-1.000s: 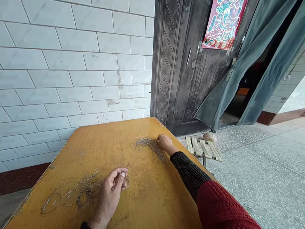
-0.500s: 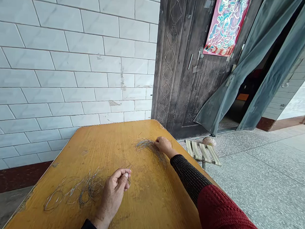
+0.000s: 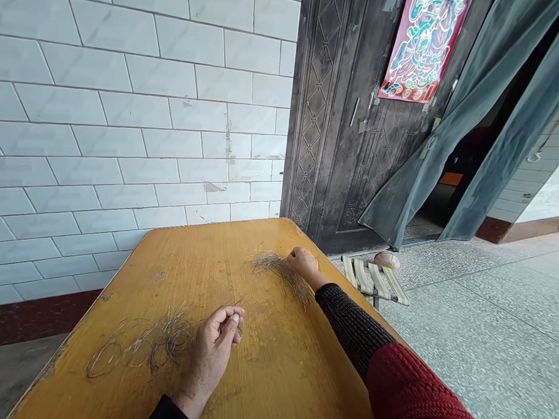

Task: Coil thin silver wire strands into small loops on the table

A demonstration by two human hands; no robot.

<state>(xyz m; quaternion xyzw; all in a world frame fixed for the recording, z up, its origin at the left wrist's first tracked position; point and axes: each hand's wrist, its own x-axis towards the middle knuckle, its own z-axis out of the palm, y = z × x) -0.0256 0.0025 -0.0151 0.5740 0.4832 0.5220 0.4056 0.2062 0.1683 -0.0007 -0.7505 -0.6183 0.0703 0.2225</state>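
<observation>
My left hand (image 3: 213, 351) is low over the near half of the wooden table (image 3: 273, 380), thumb and fingertips pinched on a thin wire (image 3: 240, 303) whose end sticks out past the fingers. Just left of this hand lies a loose tangle of coiled wires (image 3: 167, 341). Farther off, my right hand (image 3: 304, 263) is closed at the edge of a bundle of straight, thin wires (image 3: 272, 263) by the table's right side. Its fingers point away from me, so whatever they hold is hidden. Part of the bundle fans out on both sides of that hand.
A folding stool with woven straps (image 3: 373, 280) stands on the floor right of the table. White wall tiles (image 3: 126, 137) rise behind the table, beside a dark carved door (image 3: 337, 144). A grey-green curtain (image 3: 422, 172) hangs over the doorway.
My right hand has lifted slightly at the wire bundle, its fingers now more curled. My left hand keeps its pinch. The whole view has shifted a little.
</observation>
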